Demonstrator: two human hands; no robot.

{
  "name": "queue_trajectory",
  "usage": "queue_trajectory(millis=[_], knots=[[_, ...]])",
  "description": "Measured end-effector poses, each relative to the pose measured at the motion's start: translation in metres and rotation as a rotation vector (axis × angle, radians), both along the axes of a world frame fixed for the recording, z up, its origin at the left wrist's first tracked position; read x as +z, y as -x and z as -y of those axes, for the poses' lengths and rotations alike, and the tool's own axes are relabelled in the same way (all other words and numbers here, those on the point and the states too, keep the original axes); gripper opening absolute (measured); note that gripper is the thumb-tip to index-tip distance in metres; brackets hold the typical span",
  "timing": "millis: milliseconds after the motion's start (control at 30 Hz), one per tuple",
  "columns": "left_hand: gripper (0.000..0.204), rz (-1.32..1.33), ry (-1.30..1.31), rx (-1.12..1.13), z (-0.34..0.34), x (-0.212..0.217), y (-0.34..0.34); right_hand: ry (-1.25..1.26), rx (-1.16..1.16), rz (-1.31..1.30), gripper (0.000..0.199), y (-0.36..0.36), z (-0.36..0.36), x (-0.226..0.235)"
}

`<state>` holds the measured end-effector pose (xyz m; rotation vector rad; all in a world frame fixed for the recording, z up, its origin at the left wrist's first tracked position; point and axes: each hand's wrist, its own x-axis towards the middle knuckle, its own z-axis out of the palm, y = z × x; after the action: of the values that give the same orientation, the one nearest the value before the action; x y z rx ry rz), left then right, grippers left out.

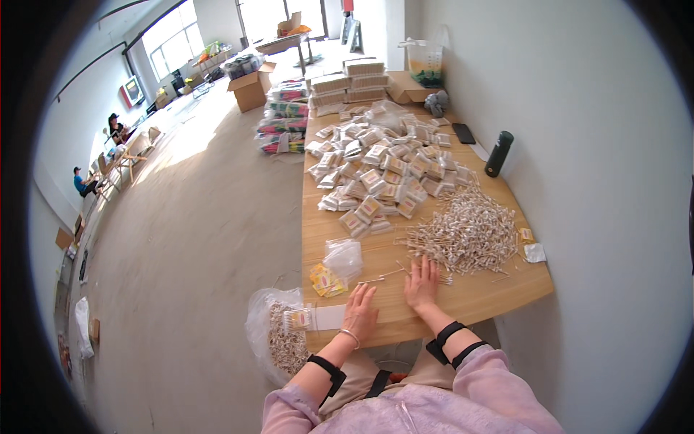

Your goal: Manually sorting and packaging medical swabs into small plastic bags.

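Note:
My left hand [361, 312] lies with its fingers stretched out near the table's front edge, over the right end of a flat white strip [330, 318]. Just beyond its fingertips are a few loose cotton swabs [371, 281]. My right hand [421, 283] rests palm down, fingers extended, at the near edge of a large heap of cotton swabs [473, 230]. A filled clear pack of swabs [298, 320] lies at the left end of the strip. Yellow printed cards [327, 281] and clear plastic bags [343, 259] sit beyond my left hand.
A big mound of filled swab packs [379, 163] covers the middle of the wooden table [463, 307]. Along the right are a dark bottle [499, 154] and a phone [463, 133]. An open bag of swabs [285, 343] hangs by the left edge. Two people sit far left.

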<state>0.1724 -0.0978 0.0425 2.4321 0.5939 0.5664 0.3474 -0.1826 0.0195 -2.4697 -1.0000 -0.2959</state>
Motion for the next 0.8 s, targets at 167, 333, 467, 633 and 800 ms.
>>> queue_trajectory(millis=[167, 333, 467, 633, 800], knots=[[0.063, -0.069, -0.08, 0.062, 0.014, -0.016, -0.032, 0.021, 0.243, -0.012, 0.045, 0.017, 0.022, -0.006], [0.065, -0.058, -0.128, 0.094, 0.014, -0.016, -0.039, -0.147, 0.366, 0.022, 0.029, 0.013, 0.022, 0.005], [0.06, -0.088, -0.173, 0.146, 0.005, -0.011, -0.047, -0.19, 0.362, -0.017, 0.025, 0.009, 0.022, 0.005], [0.044, -0.003, -0.117, 0.076, 0.004, -0.026, -0.048, -0.279, 0.169, -0.022, 0.034, 0.013, 0.02, 0.01], [0.034, 0.117, -0.131, 0.115, 0.016, -0.029, -0.052, -0.151, -0.006, 0.082, 0.039, 0.008, 0.019, 0.004]])
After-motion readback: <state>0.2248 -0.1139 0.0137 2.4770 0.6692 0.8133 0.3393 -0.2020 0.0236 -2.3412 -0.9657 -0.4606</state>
